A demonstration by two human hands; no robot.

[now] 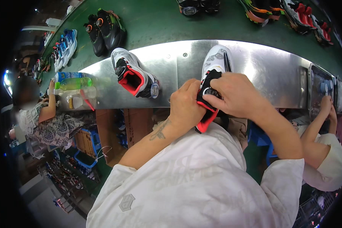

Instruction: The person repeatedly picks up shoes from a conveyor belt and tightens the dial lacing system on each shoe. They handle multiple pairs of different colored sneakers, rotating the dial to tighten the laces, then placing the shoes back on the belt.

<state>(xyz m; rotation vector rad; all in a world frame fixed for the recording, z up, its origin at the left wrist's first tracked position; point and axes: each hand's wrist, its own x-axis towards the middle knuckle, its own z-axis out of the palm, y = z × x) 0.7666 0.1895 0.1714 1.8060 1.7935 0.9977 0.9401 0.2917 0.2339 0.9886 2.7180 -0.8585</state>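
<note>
A white and grey sneaker (217,57) with a black tongue and red lining lies on the metal bench, its toe pointing away from me. My left hand (187,103) is closed round the collar on the shoe's left side. On the tongue, the fingers and thumb of my right hand (235,93) are closed on a round black dial (211,92), which they partly cover. To the left, a matching sneaker (133,74) stands on the metal with its red-lined opening towards me. A round dial sits on its tongue and a disc-shaped tag hangs at its heel.
Beyond the metal bench (171,53) runs a green surface (152,22) bearing black shoes (104,32), blue-white shoes (66,47) and several other pairs. Bottles, including a green one (75,83), lie at the left end. A metal tray (311,89) stands at the right. Co-workers sit on both sides.
</note>
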